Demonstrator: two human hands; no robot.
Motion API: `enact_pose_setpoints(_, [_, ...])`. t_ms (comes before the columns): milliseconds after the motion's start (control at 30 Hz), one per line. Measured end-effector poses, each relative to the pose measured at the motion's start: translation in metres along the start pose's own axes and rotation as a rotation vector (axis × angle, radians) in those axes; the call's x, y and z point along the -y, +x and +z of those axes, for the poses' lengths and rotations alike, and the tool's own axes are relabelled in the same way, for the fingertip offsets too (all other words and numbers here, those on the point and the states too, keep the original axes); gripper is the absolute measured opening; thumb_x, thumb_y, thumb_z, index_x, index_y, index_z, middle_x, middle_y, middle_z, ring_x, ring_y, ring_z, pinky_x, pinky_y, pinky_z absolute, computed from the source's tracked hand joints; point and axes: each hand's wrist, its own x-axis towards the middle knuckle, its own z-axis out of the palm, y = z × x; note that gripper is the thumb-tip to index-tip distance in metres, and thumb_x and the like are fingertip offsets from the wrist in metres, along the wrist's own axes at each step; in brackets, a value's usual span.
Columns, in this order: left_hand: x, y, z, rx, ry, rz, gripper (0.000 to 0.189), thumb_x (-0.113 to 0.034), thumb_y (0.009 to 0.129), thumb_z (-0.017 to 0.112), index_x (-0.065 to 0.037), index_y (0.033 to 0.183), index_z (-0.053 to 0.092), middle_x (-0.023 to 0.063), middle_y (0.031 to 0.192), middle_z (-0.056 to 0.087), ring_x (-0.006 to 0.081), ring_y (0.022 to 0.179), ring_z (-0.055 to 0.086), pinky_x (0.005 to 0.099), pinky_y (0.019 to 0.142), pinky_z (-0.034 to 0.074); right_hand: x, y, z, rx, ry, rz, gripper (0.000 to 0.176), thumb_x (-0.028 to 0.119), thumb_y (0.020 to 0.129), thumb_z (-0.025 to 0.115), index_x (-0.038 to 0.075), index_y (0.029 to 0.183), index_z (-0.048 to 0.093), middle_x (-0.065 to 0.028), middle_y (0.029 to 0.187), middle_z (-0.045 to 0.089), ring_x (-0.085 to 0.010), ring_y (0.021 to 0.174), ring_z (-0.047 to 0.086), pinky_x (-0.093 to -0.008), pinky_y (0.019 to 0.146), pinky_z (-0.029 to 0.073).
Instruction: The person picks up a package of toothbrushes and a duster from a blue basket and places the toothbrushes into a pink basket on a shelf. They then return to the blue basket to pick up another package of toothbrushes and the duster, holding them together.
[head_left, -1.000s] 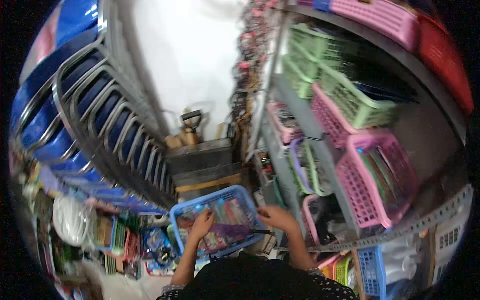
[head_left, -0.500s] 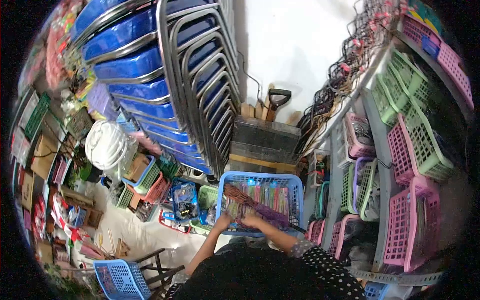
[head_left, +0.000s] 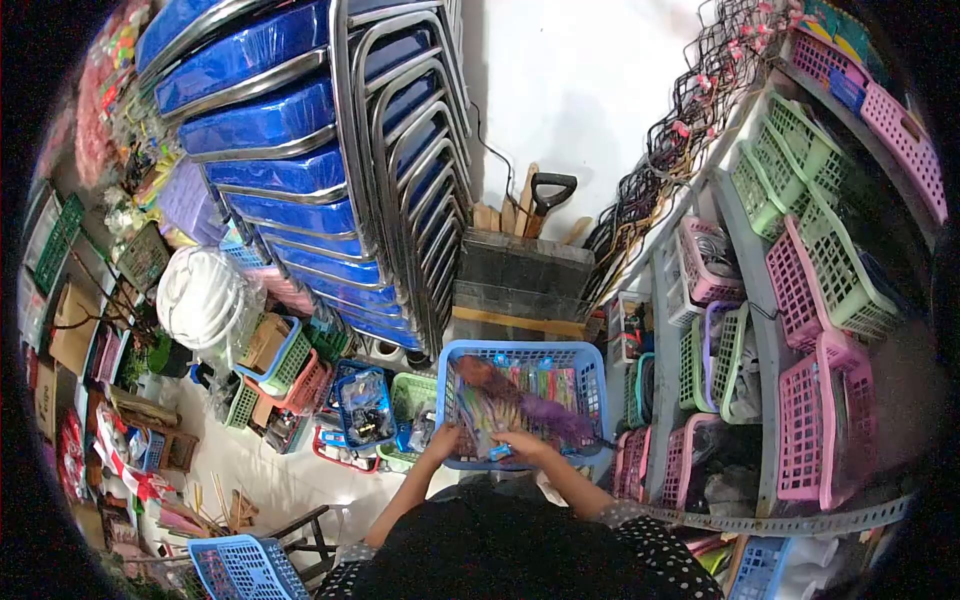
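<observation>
A blue plastic basket point(head_left: 597, 385) stands in front of the person, with several colourful clear-wrapped packets point(head_left: 548, 382) in it. Across the packets lies a purple and reddish-brown bundle point(head_left: 545, 412). My left hand point(head_left: 443, 440) is closed at the basket's near left rim, and what it holds is too small to make out. My right hand point(head_left: 522, 447) is closed on a clear packet point(head_left: 490, 420) with a light blue end, over the near side of the basket. The packet's lower part lies between the two hands.
Stacked blue chairs point(head_left: 290, 170) rise at the left. Behind the basket stands a dark box point(head_left: 525, 262) with a shovel handle point(head_left: 553, 187). Shelves with pink baskets point(head_left: 808, 430) and green baskets line the right. Smaller baskets point(head_left: 365, 400) sit on the floor at the left.
A clear packet with a light blue end now shows at my right hand. The bundle's reddish-brown end looks blurred and partly covered. The camera view has shifted slightly.
</observation>
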Motion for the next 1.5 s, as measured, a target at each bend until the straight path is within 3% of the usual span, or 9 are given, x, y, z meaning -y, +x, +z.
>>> enact_pose_setpoints(233, [-0.041,-0.036,-0.034,-0.052,-0.204,-0.044,0.048,-0.036,0.081,0.054,-0.005,0.117,0.045,0.0068,0.102,0.054,0.0186,0.09,0.053,0.032,0.08,0.043,0.045,-0.084,-0.055,0.211,-0.29,-0.143,0.038,0.026,0.076,0.068,0.0,0.102,0.057,-0.0043,0.086,0.06,-0.0105,0.079,0.055,-0.0255,0.068,0.043])
enact_pose_setpoints(533, [-0.087,-0.072,-0.055,0.457,-0.431,-0.082,0.051,-0.028,0.083,0.056,0.001,0.123,0.043,0.0102,0.12,0.052,0.0199,0.109,0.049,0.0334,0.094,0.036,0.082,-0.102,-0.071,0.427,-0.619,-0.342,0.034,0.024,0.076,0.068,0.0,0.098,0.06,-0.0039,0.086,0.06,-0.009,0.084,0.052,-0.0238,0.074,0.042])
enact_pose_setpoints(633, [-0.072,-0.064,-0.055,0.333,-0.199,-0.084,0.049,-0.017,0.077,0.066,0.001,0.118,0.047,0.0089,0.11,0.058,0.0169,0.103,0.053,0.0306,0.09,0.039,0.087,-0.1,-0.059,0.368,-0.606,-0.423,0.029,0.027,0.08,0.063,0.001,0.094,0.061,-0.0019,0.084,0.059,-0.0092,0.08,0.053,-0.0241,0.072,0.042])
enact_pose_setpoints(700, [-0.081,-0.071,-0.05,0.289,-0.301,-0.065,0.043,-0.015,0.076,0.067,0.0,0.113,0.052,0.0064,0.105,0.059,0.0151,0.098,0.055,0.0287,0.085,0.042,0.088,-0.099,-0.051,0.103,-0.208,-0.819,0.031,0.031,0.085,0.056,0.002,0.094,0.06,-0.0007,0.079,0.058,-0.0127,0.075,0.055,-0.0253,0.069,0.043])
enact_pose_setpoints(833, [-0.089,-0.093,-0.049,0.159,-0.493,0.073,0.035,-0.01,0.078,0.065,-0.001,0.11,0.054,0.0057,0.102,0.06,0.014,0.091,0.058,0.0282,0.078,0.047,0.065,-0.061,-0.082,-0.291,-0.059,-0.349,0.044,0.032,0.084,0.053,0.002,0.116,0.051,-0.0145,0.106,0.056,-0.018,0.102,0.051,-0.0274,0.084,0.041])
enact_pose_setpoints(967, [-0.086,-0.103,-0.06,0.194,-0.714,0.098,0.036,-0.009,0.079,0.061,0.001,0.112,0.052,0.0084,0.105,0.059,0.0179,0.095,0.057,0.0314,0.083,0.046,-0.041,0.013,-0.132,-0.709,-1.258,-0.377,0.062,0.053,0.071,0.059,0.007,0.112,0.053,-0.0153,0.108,0.058,-0.0302,0.099,0.055,-0.0469,0.09,0.036])
enact_pose_setpoints(1033, [-0.089,-0.109,-0.06,0.156,-0.722,0.141,0.036,-0.009,0.081,0.058,0.002,0.115,0.05,0.0109,0.108,0.058,0.0208,0.097,0.057,0.0332,0.084,0.046,-0.047,-0.011,-0.109,-0.947,-1.216,-0.305,0.064,0.051,0.062,0.066,0.009,0.109,0.056,-0.0158,0.102,0.061,-0.0339,0.096,0.057,-0.0523,0.09,0.033])
enact_pose_setpoints(1167, [-0.076,-0.105,-0.061,0.17,-0.811,0.232,0.044,-0.015,0.083,0.053,0.006,0.121,0.043,0.0175,0.118,0.052,0.028,0.106,0.053,0.0385,0.092,0.042,-0.063,-0.003,-0.128,-0.721,-1.178,-0.036,0.057,0.047,0.06,0.068,0.009,0.103,0.06,-0.0151,0.092,0.063,-0.0329,0.094,0.058,-0.0501,0.088,0.036])
enact_pose_setpoints(1500, [-0.091,-0.1,-0.014,0.077,-1.009,0.334,0.046,-0.014,0.083,0.052,0.006,0.123,0.04,0.0195,0.121,0.049,0.0311,0.11,0.05,0.0415,0.095,0.04,-0.011,-0.082,-0.159,-0.797,-0.43,-0.68,0.034,0.016,0.063,0.07,0.001,0.092,0.06,-0.0179,0.089,0.062,-0.0332,0.084,0.06,-0.0388,0.072,0.046])
